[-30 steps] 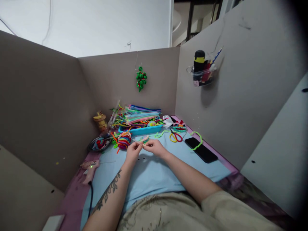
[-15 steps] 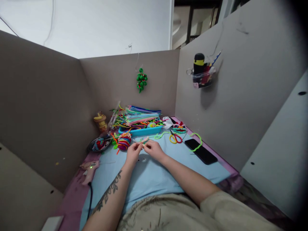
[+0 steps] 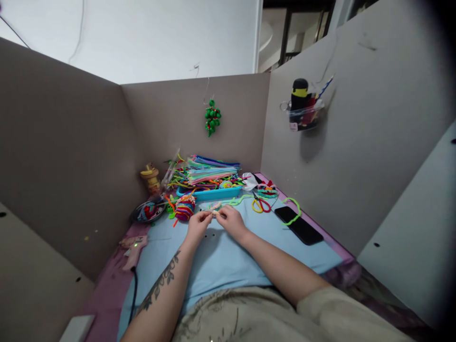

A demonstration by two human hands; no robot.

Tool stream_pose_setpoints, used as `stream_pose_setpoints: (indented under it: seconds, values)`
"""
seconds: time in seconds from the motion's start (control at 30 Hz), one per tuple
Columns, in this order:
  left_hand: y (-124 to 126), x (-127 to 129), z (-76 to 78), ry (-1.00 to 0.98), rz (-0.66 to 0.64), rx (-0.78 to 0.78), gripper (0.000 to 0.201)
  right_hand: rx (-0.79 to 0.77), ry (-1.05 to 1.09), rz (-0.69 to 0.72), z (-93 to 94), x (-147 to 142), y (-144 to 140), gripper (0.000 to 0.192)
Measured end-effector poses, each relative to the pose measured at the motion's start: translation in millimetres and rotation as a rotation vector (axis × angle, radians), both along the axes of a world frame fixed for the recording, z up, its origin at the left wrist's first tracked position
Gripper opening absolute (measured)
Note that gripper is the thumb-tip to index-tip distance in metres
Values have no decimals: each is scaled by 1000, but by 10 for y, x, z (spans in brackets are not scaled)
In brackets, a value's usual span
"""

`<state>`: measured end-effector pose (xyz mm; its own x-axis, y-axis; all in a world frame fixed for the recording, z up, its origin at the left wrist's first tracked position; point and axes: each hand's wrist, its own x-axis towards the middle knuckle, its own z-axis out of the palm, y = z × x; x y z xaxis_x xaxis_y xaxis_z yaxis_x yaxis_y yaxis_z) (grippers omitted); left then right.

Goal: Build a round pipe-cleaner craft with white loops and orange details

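Note:
Over the light blue cloth (image 3: 235, 256), my left hand (image 3: 198, 224) and my right hand (image 3: 233, 222) meet in a pinch on a small pale yellowish pipe cleaner piece (image 3: 214, 213). Most of it is hidden by the fingers. Just behind the fingertips lies a fuzzy pinkish and green piece (image 3: 215, 206). Two tiny white dots with dark centres, like googly eyes (image 3: 213, 235), are on the cloth below my hands. Left of my left hand sits a striped multicoloured pipe cleaner bundle (image 3: 185, 209).
Behind stands a blue tray (image 3: 213, 194) heaped with pipe cleaners (image 3: 213, 172). Scissors (image 3: 261, 204) and a black phone (image 3: 299, 226) lie to the right. A pink glue gun (image 3: 134, 251), its light green, and a dark bowl (image 3: 149, 212) are at left. Grey panels enclose the table.
My fingertips have drawn slightly apart, so more of the pale piece shows between them. The whole view has shifted a little.

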<state>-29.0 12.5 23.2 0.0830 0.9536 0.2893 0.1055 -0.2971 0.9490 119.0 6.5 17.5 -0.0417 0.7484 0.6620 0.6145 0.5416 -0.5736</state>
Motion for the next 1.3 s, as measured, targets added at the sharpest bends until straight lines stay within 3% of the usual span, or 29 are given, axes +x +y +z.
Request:
stream_pose_setpoints:
  seconds: [0.23, 0.47, 0.57, 0.7, 0.83, 1.07, 1.3]
  values:
    - [-48, 44, 41, 36, 35, -24, 32, 4, -138, -106, -32, -38, -38, 10]
    - [-36, 73, -11, 119, 168, 62, 31, 6, -130, -90, -40, -65, -34, 9]
    - [-10, 49, -30, 77, 142, 91, 28, -1, -57, 6, -41, -36, -28, 9]
    - [39, 5, -53, -31, 58, 104, 24, -21, 30, 188, -38, 27, -20, 41]
    - [53, -5, -63, -45, 8, 127, 22, -60, 65, 284, -28, 57, -23, 23]
    - [1, 9, 2, -19, -37, 117, 24, -132, 132, 255, 10, 65, -15, 25]
    - [-13, -2, 34, 17, 10, 113, 24, -142, 147, 207, 7, 89, 15, 21]
